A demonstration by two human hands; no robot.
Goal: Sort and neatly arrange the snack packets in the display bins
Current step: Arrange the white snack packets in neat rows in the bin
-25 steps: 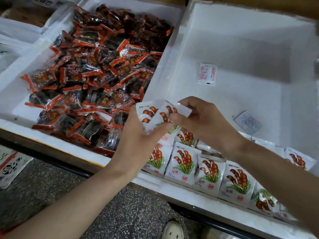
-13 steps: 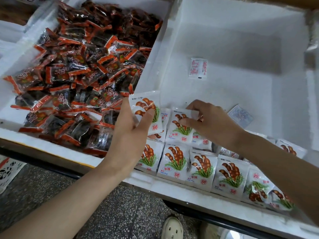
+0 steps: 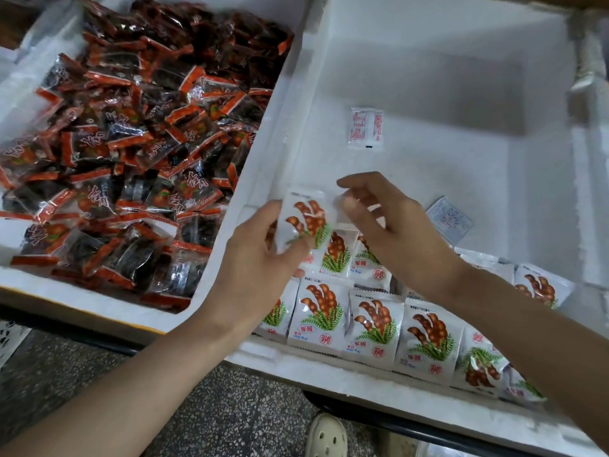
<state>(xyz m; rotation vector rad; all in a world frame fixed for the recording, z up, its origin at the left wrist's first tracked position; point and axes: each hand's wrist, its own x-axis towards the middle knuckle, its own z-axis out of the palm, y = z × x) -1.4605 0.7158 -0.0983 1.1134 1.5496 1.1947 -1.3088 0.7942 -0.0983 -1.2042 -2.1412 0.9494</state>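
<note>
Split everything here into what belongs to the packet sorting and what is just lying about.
Job: left hand holding a white packet; right hand beside it; row of white packets; right foam bin; left bin of dark red packets; two loose face-down packets.
Lying about: shoe; speckled floor; dark shelf rail.

white snack packets marked 酸角, Jing Dian, print upside down

Left arm: is reaching in bare from the lower left.
Left hand: is gripping a white packet, thumb lying across its front.
Right arm: is reaching in bare from the lower right.
Right hand: is hovering beside the packet's upper corner, fingers loosely curled; blur is hiding any contact.
</note>
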